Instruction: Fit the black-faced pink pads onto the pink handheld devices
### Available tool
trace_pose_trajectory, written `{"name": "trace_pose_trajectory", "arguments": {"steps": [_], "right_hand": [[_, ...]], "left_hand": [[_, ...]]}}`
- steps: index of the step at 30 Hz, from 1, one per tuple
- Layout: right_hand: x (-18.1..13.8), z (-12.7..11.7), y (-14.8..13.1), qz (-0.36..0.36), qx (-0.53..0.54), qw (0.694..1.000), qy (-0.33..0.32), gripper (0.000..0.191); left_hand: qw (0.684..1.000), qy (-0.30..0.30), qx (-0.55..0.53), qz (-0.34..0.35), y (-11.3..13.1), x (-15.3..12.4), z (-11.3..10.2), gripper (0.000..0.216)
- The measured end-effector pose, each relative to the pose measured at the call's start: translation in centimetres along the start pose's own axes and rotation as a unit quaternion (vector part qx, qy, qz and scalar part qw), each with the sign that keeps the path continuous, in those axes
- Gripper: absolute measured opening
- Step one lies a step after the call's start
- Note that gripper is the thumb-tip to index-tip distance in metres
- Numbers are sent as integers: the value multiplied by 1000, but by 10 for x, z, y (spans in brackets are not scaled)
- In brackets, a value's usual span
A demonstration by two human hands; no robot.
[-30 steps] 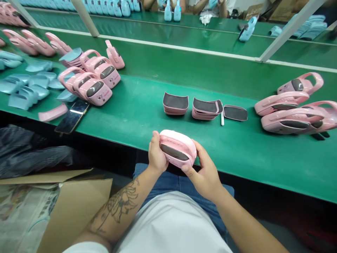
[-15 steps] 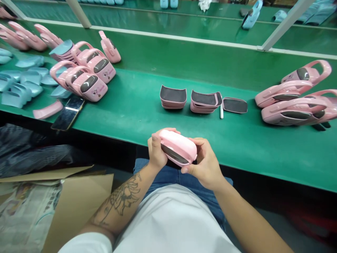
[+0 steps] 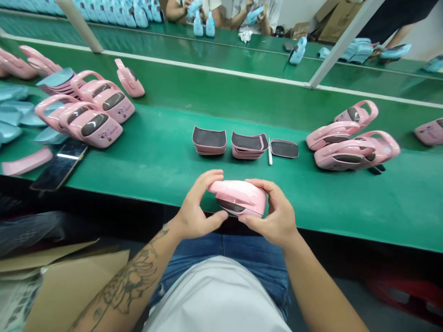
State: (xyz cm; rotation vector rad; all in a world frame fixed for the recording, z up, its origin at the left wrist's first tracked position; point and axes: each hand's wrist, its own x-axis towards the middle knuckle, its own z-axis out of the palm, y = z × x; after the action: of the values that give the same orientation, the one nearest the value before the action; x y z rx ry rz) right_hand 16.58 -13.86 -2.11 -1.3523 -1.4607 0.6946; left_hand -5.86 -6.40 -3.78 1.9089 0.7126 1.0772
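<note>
A glossy pink plastic device (image 3: 247,193) with a handle and a dark window is held in front of me, over the table's near edge. My right hand (image 3: 277,214) grips its right end, thumb low and fingers over the top. Around the left end my left hand (image 3: 199,207) is spread, thumb and fingers wide apart with a gap showing between palm and device. Its fingertips are close to the device; whether they touch it I cannot tell. Beyond the hands are two stacks of curved pink-rimmed dark panels (image 3: 209,140) (image 3: 247,145), a single panel (image 3: 284,148) and a white pen-like stick (image 3: 270,154).
More pink devices stand at left (image 3: 93,127) and right (image 3: 342,154) on the green table (image 3: 166,161). A phone (image 3: 62,163), a curved pink piece (image 3: 27,161) and blue parts (image 3: 14,113) lie far left. Co-workers' hands (image 3: 258,16) hold blue devices across the bench. An open carton (image 3: 79,290) sits lower left.
My left hand has loosened from the device and spread its fingers. The device has turned, showing more of its handle side. The view has tilted up and shifted right.
</note>
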Motion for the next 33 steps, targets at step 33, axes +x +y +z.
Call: {"name": "trace_pose_trajectory", "arguments": {"steps": [33], "right_hand": [[-28,36,-5,106,146,981,71,61]], "left_hand": [[996,-24,-46,-70,20,-7,24,70]]}}
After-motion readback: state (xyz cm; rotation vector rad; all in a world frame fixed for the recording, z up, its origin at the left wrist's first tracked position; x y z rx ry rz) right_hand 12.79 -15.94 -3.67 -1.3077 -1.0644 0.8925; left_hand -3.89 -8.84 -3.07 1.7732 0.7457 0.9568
